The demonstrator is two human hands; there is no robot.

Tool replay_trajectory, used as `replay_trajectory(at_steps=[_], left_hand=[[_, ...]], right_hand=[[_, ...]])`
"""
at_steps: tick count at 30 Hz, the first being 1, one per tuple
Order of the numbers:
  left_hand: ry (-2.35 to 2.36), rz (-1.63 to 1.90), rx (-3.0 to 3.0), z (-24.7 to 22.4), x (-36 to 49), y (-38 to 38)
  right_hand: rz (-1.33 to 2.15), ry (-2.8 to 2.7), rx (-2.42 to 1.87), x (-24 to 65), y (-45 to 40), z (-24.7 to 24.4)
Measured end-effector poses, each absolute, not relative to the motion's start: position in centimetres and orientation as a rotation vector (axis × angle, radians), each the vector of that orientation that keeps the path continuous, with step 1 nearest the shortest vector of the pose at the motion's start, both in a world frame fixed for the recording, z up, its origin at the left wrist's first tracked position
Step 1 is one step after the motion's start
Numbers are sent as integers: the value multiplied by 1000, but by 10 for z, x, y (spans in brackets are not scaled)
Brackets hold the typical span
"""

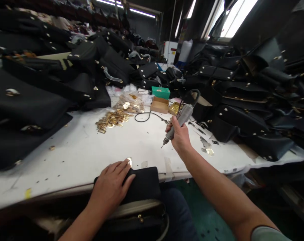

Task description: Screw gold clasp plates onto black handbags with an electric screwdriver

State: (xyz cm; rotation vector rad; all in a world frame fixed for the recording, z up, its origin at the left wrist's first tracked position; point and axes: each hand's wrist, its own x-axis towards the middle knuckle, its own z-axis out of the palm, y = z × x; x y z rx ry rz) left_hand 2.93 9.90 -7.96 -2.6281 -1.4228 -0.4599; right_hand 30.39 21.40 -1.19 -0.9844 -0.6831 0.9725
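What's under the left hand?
The left hand rests flat on a black bag, with a gold metal piece showing at its fingertips. Whatever the palm covers can't be seen.

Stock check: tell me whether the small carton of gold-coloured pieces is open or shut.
Open: the gold-coloured pieces show inside the small carton, with no lid covering them.
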Motion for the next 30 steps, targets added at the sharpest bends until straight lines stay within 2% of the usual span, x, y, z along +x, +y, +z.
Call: replay_trajectory(at_steps=[6, 11, 30], left_hand=[[-1664, -502, -2674, -69, 38, 88], [-1741, -572, -2672, -67, 39, 86], [-1739, -551, -2674, -71, 36, 87]], right_hand=[[1225, -628, -890, 220, 183, -15], [1291, -633, -943, 184, 169, -25], [1298, -700, -1030, 167, 162, -29]])
